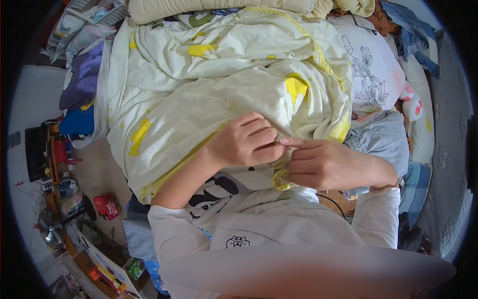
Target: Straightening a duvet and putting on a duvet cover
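Note:
A pale quilt cover with yellow crowns and yellow trim lies rumpled before me. My left hand is over its near part, fingers curled inward. From the right, my right hand meets it, its extended index fingertip touching the left fingers. Something tiny may sit between the fingertips, too small to make out. Bunched yellow trim runs into the curled fingers of my right hand. What my left fingers enclose is hidden. Below the hands shows a panda-print part of the cloth, close to my white shirt.
A cream rolled quilt lies along the far side. To the right are a floral pillow, grey clothing, a plush toy and jeans. A clear bag of clothes stands left; a red box sits on the floor.

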A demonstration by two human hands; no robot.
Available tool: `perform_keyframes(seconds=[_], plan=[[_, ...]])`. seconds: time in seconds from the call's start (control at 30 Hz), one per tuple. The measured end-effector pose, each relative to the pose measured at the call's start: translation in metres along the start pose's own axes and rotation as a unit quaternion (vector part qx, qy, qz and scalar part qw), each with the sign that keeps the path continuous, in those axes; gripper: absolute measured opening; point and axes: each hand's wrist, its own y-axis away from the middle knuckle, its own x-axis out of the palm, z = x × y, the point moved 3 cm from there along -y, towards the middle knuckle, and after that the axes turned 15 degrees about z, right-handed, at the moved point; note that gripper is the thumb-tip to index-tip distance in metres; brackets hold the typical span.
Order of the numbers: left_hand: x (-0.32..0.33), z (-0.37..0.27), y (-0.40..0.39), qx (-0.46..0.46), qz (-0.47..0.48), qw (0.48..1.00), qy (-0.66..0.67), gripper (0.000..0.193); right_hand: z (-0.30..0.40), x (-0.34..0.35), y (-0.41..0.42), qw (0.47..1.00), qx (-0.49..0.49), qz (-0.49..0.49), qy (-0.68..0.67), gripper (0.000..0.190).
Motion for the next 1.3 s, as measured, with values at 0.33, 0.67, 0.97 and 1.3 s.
perform_keyframes(seconds=[0.33,0.67,0.97,1.3], plan=[[-0.015,-0.001,-0.008,-0.122,0.078,0.931,0.336,0.009,0.019,0.03,-0.008,0.988,-0.069,0.051,0.128,0.006],[-0.01,0.011,-0.018,-0.185,0.23,0.794,0.531,0.011,0.038,0.03,-0.028,0.935,-0.011,0.27,0.231,0.007],[-0.035,-0.005,-0.016,-0.158,0.138,0.968,0.135,0.018,0.01,0.013,-0.002,0.982,-0.025,0.099,0.159,0.007],[-0.041,0.004,-0.003,-0.146,0.048,0.972,0.175,0.027,-0.004,-0.003,0.055,0.976,0.069,-0.107,-0.176,0.033]])
